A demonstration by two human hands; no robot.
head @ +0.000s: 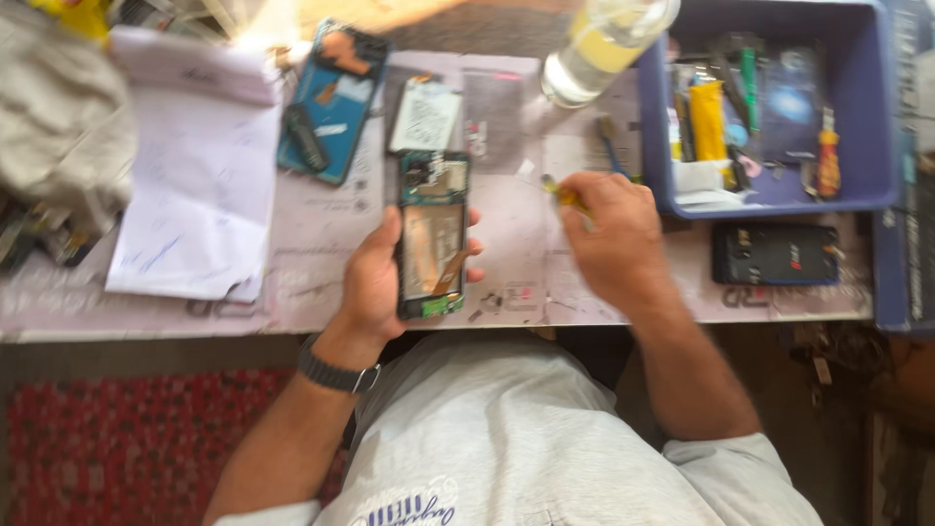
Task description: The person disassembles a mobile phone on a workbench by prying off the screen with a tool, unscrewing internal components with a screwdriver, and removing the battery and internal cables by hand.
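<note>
Matt worktop (pixel 321 282); white paper pad (pixel 195 185); glossy clear bottle (pixel 599 44); blue plastic tray (pixel 779 200); red woven rug (pixel 117 438).

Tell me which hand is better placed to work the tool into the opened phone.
Probably the right hand: it already grips a yellow-handled tool just beside the opened phone. The left hand is occupied cradling the phone from below.

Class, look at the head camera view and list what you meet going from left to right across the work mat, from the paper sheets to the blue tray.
White paper sheets → blue phone back cover → opened phone held in the left hand → right hand gripping a yellow-handled tool → blue tray of tools.
</note>
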